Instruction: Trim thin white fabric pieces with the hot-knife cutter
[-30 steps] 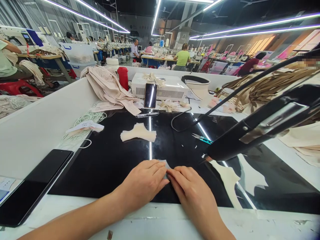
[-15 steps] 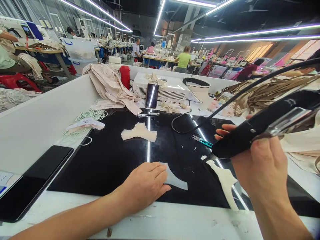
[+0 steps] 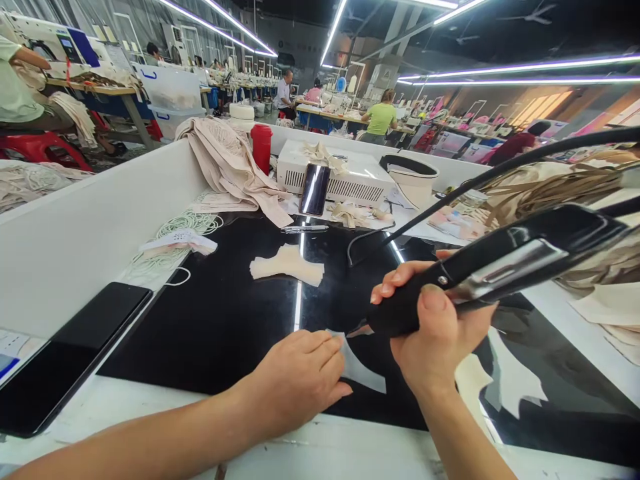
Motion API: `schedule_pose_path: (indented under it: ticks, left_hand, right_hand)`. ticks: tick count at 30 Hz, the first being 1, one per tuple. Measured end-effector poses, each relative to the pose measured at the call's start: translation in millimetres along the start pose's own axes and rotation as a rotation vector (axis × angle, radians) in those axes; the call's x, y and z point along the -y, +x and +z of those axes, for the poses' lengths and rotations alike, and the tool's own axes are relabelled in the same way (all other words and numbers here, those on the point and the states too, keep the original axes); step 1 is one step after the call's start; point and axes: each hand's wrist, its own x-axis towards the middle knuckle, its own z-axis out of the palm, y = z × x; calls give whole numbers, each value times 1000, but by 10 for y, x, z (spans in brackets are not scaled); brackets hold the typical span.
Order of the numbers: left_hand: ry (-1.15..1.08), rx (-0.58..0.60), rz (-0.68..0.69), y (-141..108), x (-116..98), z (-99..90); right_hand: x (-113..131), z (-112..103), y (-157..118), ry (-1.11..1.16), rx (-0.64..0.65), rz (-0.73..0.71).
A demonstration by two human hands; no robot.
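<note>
My left hand presses down with its fingers together on a pale translucent fabric piece, which lies on the black mat. My right hand is wrapped round a black corded hot knife with a metal lever on its side. The tool's pointed metal tip is close beside the upper edge of the translucent piece; whether it touches I cannot tell. Partly hidden by my right wrist is a cream cut piece, with a whitish piece to its right. Another cream piece lies farther back.
A large black phone or tablet lies at left, near pale green cord. Behind the mat are a pen, a phone, a white vented box and a red cup. The tool's cable loops over the mat.
My right hand has brought the hot knife left, from above the cream piece to the translucent one. My left hand stays on that piece. The view has shifted slightly.
</note>
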Motion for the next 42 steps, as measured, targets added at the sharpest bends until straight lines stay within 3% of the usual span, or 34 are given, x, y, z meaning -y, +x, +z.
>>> schedule_pose_path:
  ticks: [19, 42]
  left_hand:
    - [-14, 16, -17, -8, -26, -2]
    - [15, 43, -7, -12, -31, -6]
  right_hand:
    - [-99, 59, -17, 98, -26, -1]
    - [-134, 190, -63, 111, 30, 79]
